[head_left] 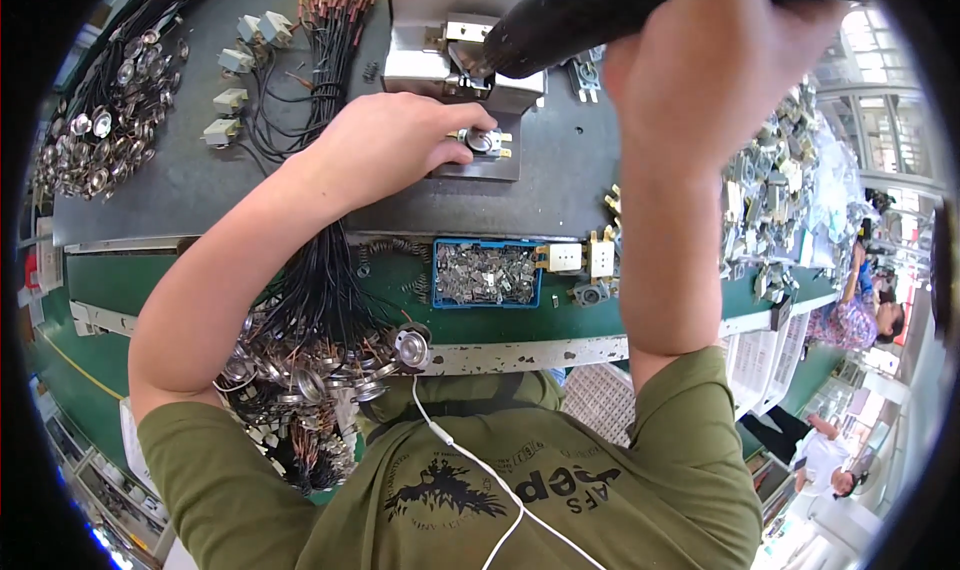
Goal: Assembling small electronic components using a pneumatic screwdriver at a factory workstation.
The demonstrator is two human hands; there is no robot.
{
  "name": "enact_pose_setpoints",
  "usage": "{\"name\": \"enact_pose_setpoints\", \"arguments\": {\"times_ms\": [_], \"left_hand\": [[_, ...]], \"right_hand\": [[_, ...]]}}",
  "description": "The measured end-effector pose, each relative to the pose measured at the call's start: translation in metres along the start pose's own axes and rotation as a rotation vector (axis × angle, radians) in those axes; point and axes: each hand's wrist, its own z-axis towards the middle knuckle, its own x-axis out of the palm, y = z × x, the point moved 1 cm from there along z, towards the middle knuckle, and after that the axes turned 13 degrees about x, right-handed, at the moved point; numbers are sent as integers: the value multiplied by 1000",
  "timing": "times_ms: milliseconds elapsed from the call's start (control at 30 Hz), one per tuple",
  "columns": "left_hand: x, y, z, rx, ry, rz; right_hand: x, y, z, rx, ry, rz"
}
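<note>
Centrally, a small metal part with a round disc [482, 142] is held at its left side between the thumb and forefinger of the left hand [400, 140], and is supported on a flat metal plate [490, 172] at the front of a steel fixture [418, 65]. The right hand [700, 75] is raised at the upper right, where a thick black bar [565, 20] is overlapped by it; whether its fingers are closed around the bar cannot be told. The lower end of the bar is directed toward the fixture, just beyond the left hand. To the left on the dark worktop [570, 205], a tied bundle of black wires [328, 55] is laid out beside pale block-shaped connectors [228, 101], and round metal caps with leads [100, 125] are heaped farther left. Along the green ledge [390, 315] nearer the body, a blue-rimmed tray [490, 243] is filled with small metal pieces; it is flanked by coil springs [395, 246] on the left and by white blocks with brass-coloured tabs [565, 258] on the right. Mixed metal components [775, 185] are piled beyond the right forearm.
</note>
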Motion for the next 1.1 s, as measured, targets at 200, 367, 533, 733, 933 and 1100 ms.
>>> {"name": "enact_pose_setpoints", "arguments": {"times_ms": [200,367,533,733,933,1100], "left_hand": [[2,0,-1,-18,16,-22],[1,-2,0,-31,23,-18],[-1,-2,0,-41,31,-30],[-3,-4,1,-55,68,-26],[0,-3,-1,-42,35,-15],[2,-1,-5,-22,-12,-2]], "right_hand": [[16,-15,-3,46,-60,108],[19,-25,1,56,135,700],[18,-20,-4,127,-121,107],[22,-15,-6,164,-139,94],[34,-19,-14,14,-186,144],[23,-19,-9,-30,-34,85]]}}
